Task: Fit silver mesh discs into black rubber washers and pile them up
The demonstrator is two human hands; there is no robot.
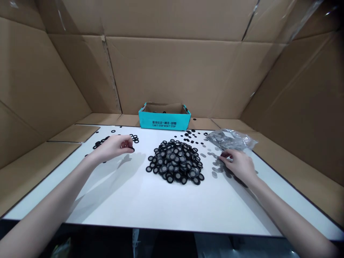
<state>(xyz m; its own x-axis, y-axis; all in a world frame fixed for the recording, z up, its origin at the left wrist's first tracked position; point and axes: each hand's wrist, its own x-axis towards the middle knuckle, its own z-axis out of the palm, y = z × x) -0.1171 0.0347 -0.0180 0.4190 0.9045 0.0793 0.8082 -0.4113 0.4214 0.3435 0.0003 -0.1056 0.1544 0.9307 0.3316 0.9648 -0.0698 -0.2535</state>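
My left hand (pixel 120 145) is raised over the left part of the table, its thumb and fingers pinched on a small black ring (pixel 132 149). Behind it lie loose black rings (pixel 135 138), several of them partly hidden by the hand. On the right, my right hand (pixel 238 163) pinches a thin grey disc (pixel 218 157) at its fingertips, low over a scatter of similar grey discs (pixel 214 175). Between the hands stands a heap of black rings with grey centres (pixel 176 161).
A turquoise cardboard box (pixel 164 121) stands at the back with a few dark pieces inside. Close to the right hand lies a clear plastic bag (pixel 231 139) of grey discs. Small black pieces (pixel 188 135) are strewn behind the heap. Cardboard walls (pixel 172 71) surround the white table (pixel 150 211).
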